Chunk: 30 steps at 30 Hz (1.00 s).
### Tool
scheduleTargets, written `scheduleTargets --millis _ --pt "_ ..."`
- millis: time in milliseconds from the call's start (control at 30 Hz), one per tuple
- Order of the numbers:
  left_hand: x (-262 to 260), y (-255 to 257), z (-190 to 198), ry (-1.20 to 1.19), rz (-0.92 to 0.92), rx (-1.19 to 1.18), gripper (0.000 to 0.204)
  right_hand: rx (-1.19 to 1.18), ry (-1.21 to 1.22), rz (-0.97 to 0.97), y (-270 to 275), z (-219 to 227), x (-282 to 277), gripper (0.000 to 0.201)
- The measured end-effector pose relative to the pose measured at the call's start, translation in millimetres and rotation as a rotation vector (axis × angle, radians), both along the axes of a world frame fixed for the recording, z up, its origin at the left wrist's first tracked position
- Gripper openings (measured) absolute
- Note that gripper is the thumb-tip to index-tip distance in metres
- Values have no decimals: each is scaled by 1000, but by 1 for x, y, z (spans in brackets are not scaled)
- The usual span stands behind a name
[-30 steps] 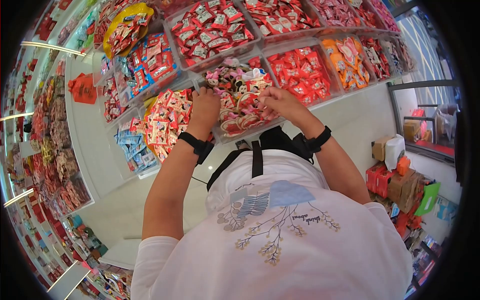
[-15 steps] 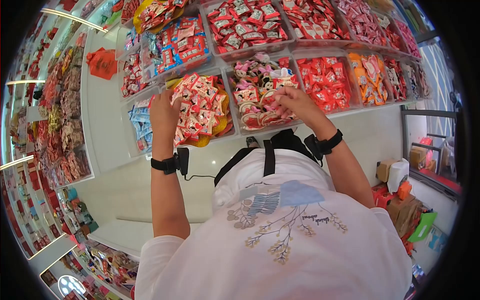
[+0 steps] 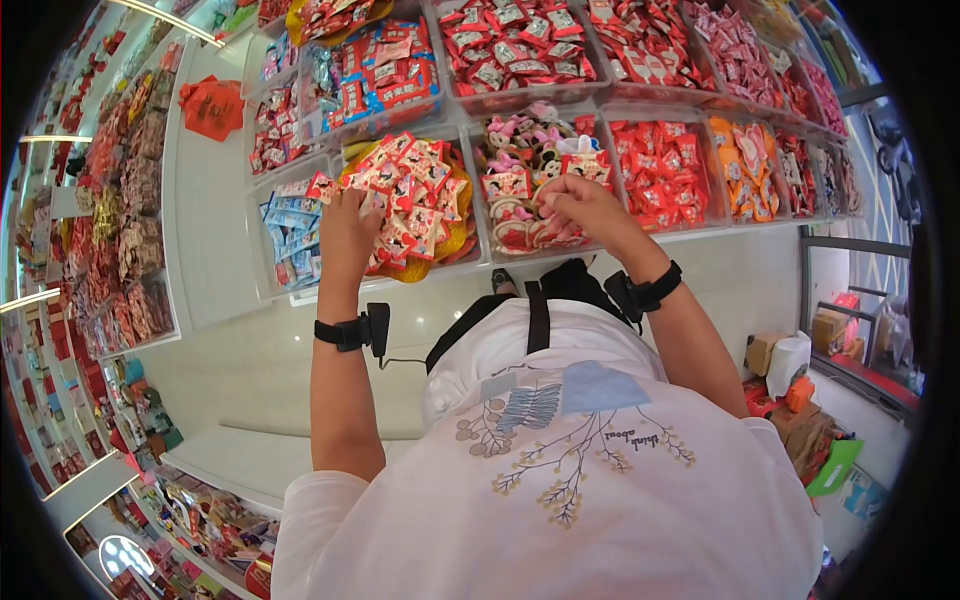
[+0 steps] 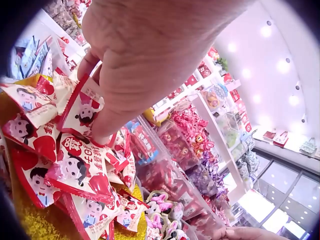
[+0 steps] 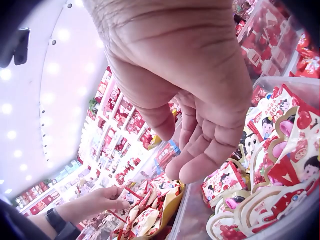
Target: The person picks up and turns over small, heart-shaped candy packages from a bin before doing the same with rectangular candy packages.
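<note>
My left hand (image 3: 350, 235) is over a heap of red-and-cream candy packets (image 3: 415, 215) printed with cartoon children. Its thumb and fingers pinch one small candy packet (image 4: 82, 107) by the edge, right at the heap. The heap lies on yellow material (image 4: 45, 222) inside a clear bin. My right hand (image 3: 598, 212) hovers over the neighbouring bin of flat cartoon-mouse items (image 3: 510, 230), fingers loosely bent. In the right wrist view nothing shows between its thumb and fingers. A few red-and-cream packets (image 5: 225, 182) lie among those cartoon items.
Blue packets (image 3: 292, 235) fill the bin to the left. Red candies (image 3: 660, 175) and orange packs (image 3: 742, 165) sit in bins on the right. A second row of bins with red candies (image 3: 520, 45) stands behind. An orange-red bag (image 3: 211, 108) lies on the white counter.
My left hand has gone from the cartoon-mouse bin leftward to the packet heap, where it now pinches a packet. The right hand stays over the cartoon-mouse bin as the head view shifts.
</note>
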<state>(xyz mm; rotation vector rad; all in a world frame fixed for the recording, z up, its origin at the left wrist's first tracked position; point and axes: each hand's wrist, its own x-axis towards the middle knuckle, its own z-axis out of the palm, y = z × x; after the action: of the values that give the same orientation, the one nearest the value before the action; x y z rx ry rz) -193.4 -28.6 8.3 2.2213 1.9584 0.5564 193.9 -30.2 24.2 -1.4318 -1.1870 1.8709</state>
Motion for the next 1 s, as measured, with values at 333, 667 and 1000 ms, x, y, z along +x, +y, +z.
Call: scheduleTargets --millis 333,667,1000 --pt "63 5 59 -1325 121 -527 29 48 168 122 6 26 -41 35" --pt "112 -1 51 -1321 8 -731 28 67 183 60 12 26 -48 31" --pt "59 -15 60 -1059 226 -486 28 343 -232 -35 40 -28 5 17"
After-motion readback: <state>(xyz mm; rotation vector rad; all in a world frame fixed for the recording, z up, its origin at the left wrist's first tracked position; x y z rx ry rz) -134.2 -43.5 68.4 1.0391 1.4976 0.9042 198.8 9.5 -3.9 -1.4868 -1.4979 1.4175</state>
